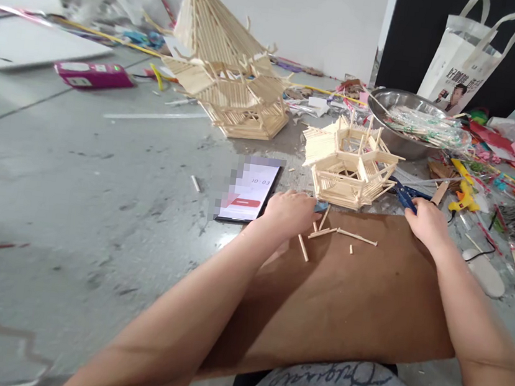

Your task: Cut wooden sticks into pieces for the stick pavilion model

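My left hand rests at the far left edge of a brown board, fingers curled. A small blue piece shows at its fingertips; what the fingers hold is largely hidden. My right hand, at the board's far right corner, is closed on a dark blue-handled pair of pliers. Between the hands, several short wooden sticks lie loose on the brown board. Just beyond them stands a small open stick-built model with slanted panels.
A larger stick model with a pointed roof stands behind. A phone lies left of my left hand. At the right are a metal bowl of wrapped sticks, a yellow glue gun and scattered craft scraps. A white bag stands behind.
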Demonstrator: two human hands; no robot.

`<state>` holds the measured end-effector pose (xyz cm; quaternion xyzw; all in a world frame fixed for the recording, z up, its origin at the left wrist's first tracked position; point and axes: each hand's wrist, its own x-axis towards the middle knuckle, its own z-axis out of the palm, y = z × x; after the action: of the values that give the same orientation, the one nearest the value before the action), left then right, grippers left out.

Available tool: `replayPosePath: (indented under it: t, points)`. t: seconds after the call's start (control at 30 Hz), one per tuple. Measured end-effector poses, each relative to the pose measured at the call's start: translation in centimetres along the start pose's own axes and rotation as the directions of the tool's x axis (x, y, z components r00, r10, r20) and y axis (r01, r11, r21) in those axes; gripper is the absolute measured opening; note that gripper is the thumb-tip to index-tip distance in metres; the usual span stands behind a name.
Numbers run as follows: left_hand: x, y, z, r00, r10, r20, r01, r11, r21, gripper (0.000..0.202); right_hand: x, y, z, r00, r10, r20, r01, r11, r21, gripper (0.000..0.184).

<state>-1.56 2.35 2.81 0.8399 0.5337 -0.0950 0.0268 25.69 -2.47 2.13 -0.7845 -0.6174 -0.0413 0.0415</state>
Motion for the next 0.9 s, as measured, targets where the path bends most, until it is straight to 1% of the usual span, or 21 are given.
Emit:
replayPosePath:
  t: [0.1, 0.17, 0.2, 0.27, 0.33, 0.43, 0.5, 0.53, 0.6, 0.63, 0.7, 0.77, 0.9]
  points:
    - [0.3, -0.3, 0.3, 0.998, 0.014, -0.054, -0.013, 1.0, 0.02, 0.027, -0.1, 0.4, -0.9, 0.999, 0.02, 0.029, -0.017, 0.997, -0.082, 0.031]
    - [0.6, -0.5, 0.3, 0.998, 0.009, -0.07, -0.008, 1.0, 0.004, 0.026, -0.2, 0.9, -1.7, 0.999, 0.039, 0.002, -0.039, 0.993, -0.108, 0.032]
    - [0.7, -0.6, 0.3, 0.997, 0.0, -0.073, 0.0, 1.0, -0.008, 0.027, -0.1, 1.2, -2.0, 0.999, 0.047, -0.023, -0.049, 0.994, -0.092, 0.032]
    - [0.8, -0.8, 0.2, 0.997, -0.032, -0.074, 0.03, 0.999, -0.037, 0.029, 0.2, 2.0, -2.4, 0.995, 0.067, -0.074, -0.067, 0.998, 0.011, 0.032]
    - [0.9, -1.1, -0.1, 0.994, -0.081, -0.069, 0.076, 0.995, -0.068, 0.031, 0.6, 2.9, -2.4, 0.99, 0.099, -0.1, -0.079, 0.978, 0.193, 0.031]
    - [0.9, -1.6, -0.5, 0.981, -0.183, -0.063, 0.174, 0.977, -0.122, 0.032, 1.0, 3.8, -2.4, 0.983, 0.139, -0.116, -0.069, 0.878, 0.473, 0.033]
    - [1.0, -1.9, -0.6, 0.967, -0.242, -0.084, 0.226, 0.961, -0.162, 0.033, 1.1, 4.1, -2.7, 0.976, 0.141, -0.164, -0.025, 0.827, 0.562, 0.035]
    - [1.1, -2.2, -0.5, 0.958, -0.267, -0.104, 0.245, 0.952, -0.185, 0.033, 1.0, 4.1, -3.0, 0.971, 0.133, -0.2, 0.004, 0.824, 0.566, 0.034]
    - [1.4, -2.6, -0.3, 0.938, -0.314, -0.144, 0.276, 0.932, -0.233, 0.034, 0.9, 4.0, -3.6, 0.96, 0.098, -0.264, 0.051, 0.861, 0.506, 0.032]
    - [1.6, -2.8, -0.1, 0.929, -0.338, -0.15, 0.294, 0.922, -0.253, 0.034, 1.0, 4.0, -3.8, 0.957, 0.078, -0.279, 0.062, 0.886, 0.46, 0.03]
    - [2.0, -3.1, 0.2, 0.919, -0.368, -0.139, 0.322, 0.907, -0.27, 0.035, 1.4, 4.0, -3.9, 0.961, 0.049, -0.271, 0.062, 0.92, 0.388, 0.027]
    - [2.2, -3.2, 0.4, 0.922, -0.372, -0.111, 0.334, 0.907, -0.258, 0.036, 2.2, 4.0, -3.2, 0.969, 0.04, -0.243, 0.053, 0.929, 0.365, 0.027]
    - [2.4, -3.1, 0.8, 0.934, -0.352, -0.065, 0.333, 0.921, -0.202, 0.036, 4.3, 3.8, -0.6, 0.978, 0.013, -0.208, 0.046, 0.961, 0.273, 0.032]
